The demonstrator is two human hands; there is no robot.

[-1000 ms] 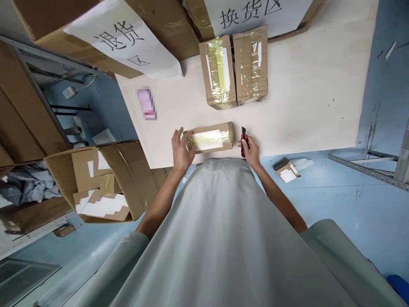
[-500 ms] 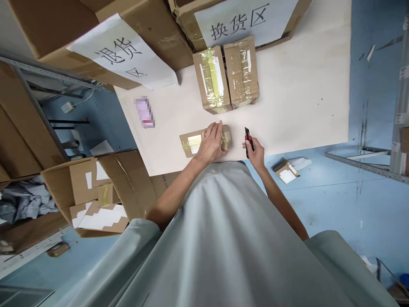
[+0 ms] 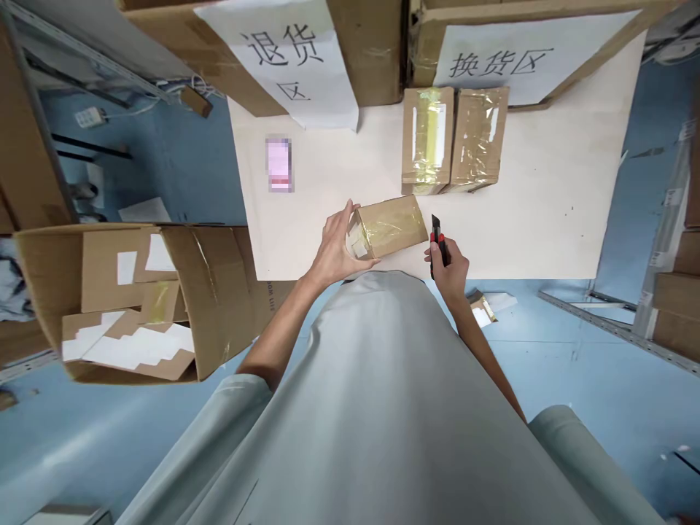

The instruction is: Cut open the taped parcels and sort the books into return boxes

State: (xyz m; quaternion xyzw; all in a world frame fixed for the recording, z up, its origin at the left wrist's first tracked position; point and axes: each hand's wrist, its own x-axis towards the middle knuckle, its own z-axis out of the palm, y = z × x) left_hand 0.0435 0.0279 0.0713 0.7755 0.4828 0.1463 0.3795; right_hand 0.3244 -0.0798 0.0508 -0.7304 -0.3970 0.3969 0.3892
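My left hand (image 3: 337, 244) grips the left end of a small taped cardboard box (image 3: 394, 224), thumb along the near side and fingers at the far side. Clear yellowish tape runs over the face turned up, and part of a white label shows at the end by my palm. To the right of the box, my right hand (image 3: 449, 268) is closed around a black and red box cutter (image 3: 438, 244). Its dark blade points away from me, apart from the cardboard. Both hands are over the near edge of the white table (image 3: 541, 219).
Two taped boxes (image 3: 427, 142) stand side by side farther back. Behind them are large cartons with paper signs (image 3: 492, 62). A pink and purple item (image 3: 280, 165), blurred, lies at the left. An open carton (image 3: 219, 306) with cardboard pieces stands left; a small torn box (image 3: 482, 309) lies lower right.
The small box has been turned so another taped face is up, and my left hand has shifted from its top to its left end. The view has swung; the box cutter stays in my right hand.
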